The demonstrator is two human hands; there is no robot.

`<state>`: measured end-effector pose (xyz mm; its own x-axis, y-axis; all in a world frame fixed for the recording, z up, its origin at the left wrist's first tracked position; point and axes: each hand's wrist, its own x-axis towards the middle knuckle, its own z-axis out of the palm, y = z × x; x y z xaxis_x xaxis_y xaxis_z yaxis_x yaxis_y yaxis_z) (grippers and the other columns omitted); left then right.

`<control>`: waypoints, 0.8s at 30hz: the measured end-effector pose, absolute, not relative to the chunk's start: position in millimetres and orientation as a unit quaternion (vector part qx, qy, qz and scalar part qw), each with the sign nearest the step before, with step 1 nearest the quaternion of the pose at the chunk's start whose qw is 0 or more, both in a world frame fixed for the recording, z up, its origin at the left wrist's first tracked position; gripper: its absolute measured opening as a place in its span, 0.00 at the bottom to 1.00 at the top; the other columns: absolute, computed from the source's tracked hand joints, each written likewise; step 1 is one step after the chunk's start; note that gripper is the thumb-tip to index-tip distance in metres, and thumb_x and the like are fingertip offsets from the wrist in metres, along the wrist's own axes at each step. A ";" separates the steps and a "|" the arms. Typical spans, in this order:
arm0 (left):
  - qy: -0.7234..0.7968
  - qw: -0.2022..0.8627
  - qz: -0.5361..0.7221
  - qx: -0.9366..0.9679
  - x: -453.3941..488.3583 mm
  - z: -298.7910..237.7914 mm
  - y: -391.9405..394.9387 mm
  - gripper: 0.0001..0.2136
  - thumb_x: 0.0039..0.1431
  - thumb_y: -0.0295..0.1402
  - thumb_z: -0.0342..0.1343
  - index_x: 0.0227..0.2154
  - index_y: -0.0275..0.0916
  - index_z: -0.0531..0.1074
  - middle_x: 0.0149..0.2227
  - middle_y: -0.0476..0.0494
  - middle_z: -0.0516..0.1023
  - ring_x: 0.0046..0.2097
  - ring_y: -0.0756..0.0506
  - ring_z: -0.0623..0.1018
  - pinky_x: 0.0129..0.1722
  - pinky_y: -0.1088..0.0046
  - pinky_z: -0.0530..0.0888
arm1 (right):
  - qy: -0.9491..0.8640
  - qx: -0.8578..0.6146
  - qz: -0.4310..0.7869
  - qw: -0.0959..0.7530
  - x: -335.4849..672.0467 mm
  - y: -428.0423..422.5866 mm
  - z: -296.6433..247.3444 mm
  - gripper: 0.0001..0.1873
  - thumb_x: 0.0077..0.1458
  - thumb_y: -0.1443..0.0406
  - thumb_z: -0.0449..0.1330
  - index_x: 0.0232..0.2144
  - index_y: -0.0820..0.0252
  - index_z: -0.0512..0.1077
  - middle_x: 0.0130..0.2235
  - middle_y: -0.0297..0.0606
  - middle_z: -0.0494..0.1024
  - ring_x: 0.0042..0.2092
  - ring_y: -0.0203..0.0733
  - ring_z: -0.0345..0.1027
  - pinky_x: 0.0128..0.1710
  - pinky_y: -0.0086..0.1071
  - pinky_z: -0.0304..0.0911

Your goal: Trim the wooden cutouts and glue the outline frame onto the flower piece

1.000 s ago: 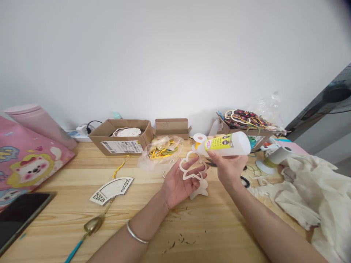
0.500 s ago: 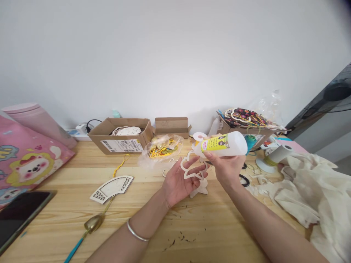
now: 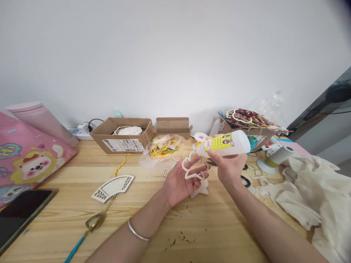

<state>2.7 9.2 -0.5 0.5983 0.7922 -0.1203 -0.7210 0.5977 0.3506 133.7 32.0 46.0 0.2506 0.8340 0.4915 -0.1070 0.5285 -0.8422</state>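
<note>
My left hand (image 3: 179, 184), palm up, holds a thin cut-out wooden frame (image 3: 187, 172) with a wavy, flower-like outline across its fingers. Closed around a white glue bottle (image 3: 242, 141) with a yellow label is my right hand (image 3: 231, 168). The bottle is tipped sideways, its nozzle end pointing left over the frame; the tip itself is hard to make out. Below my left fingers, a pale wooden cut-out (image 3: 202, 189) lies on the table, partly covered. A fan-shaped wooden piece (image 3: 112, 187) with a yellow cord rests to the left.
Along the wall stand a cardboard box (image 3: 123, 142), a smaller open box (image 3: 172, 126) and a filled box (image 3: 241, 133). A plastic bag of cords (image 3: 164, 148) lies between. Cream cloth (image 3: 307, 190) covers the right side; a phone (image 3: 23, 212) and gold-and-teal spoon (image 3: 94, 221) lie left.
The glue bottle and my right hand have shifted very slightly right within the view, along with the whole scene. Both hands keep the same hold.
</note>
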 end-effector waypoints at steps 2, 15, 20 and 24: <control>0.126 0.885 0.429 0.129 2.5 -0.9 9.4 0.20 0.53 0.45 0.49 0.42 0.35 0.67 0.41 0.34 0.72 0.42 0.40 0.74 0.31 0.75 0.66 | -0.528 -0.349 0.340 0.696 133.2 30.4 46.4 0.27 0.32 0.60 0.68 0.38 0.60 0.69 0.23 0.35 0.76 0.29 0.47 0.73 0.28 0.39 0.71; 0.109 0.891 0.425 0.120 3.2 -0.7 8.5 0.20 0.53 0.46 0.48 0.39 0.35 0.68 0.39 0.35 0.73 0.40 0.41 0.74 0.30 0.75 0.67 | -0.540 -0.357 0.356 0.674 131.6 24.2 47.1 0.27 0.33 0.58 0.67 0.38 0.58 0.67 0.22 0.34 0.75 0.27 0.46 0.72 0.28 0.41 0.71; 0.105 0.891 0.430 0.102 5.0 -1.9 7.6 0.19 0.53 0.47 0.48 0.36 0.34 0.69 0.34 0.37 0.73 0.38 0.42 0.74 0.30 0.75 0.67 | -0.531 -0.365 0.385 0.661 127.9 20.5 47.9 0.27 0.31 0.58 0.67 0.37 0.60 0.67 0.22 0.34 0.75 0.22 0.42 0.70 0.22 0.36 0.70; 0.106 0.892 0.428 0.098 5.7 -2.6 7.1 0.20 0.53 0.48 0.47 0.35 0.34 0.69 0.35 0.36 0.73 0.38 0.43 0.74 0.30 0.75 0.67 | -0.525 -0.362 0.382 0.669 126.3 20.1 49.5 0.28 0.30 0.59 0.68 0.37 0.59 0.67 0.24 0.36 0.76 0.24 0.43 0.71 0.22 0.35 0.69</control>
<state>5.7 7.1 -2.6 0.6117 0.7840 -0.1053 -0.7427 0.6150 0.2649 126.3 20.1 49.5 0.1572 0.8910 0.4259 -0.1316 0.4463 -0.8852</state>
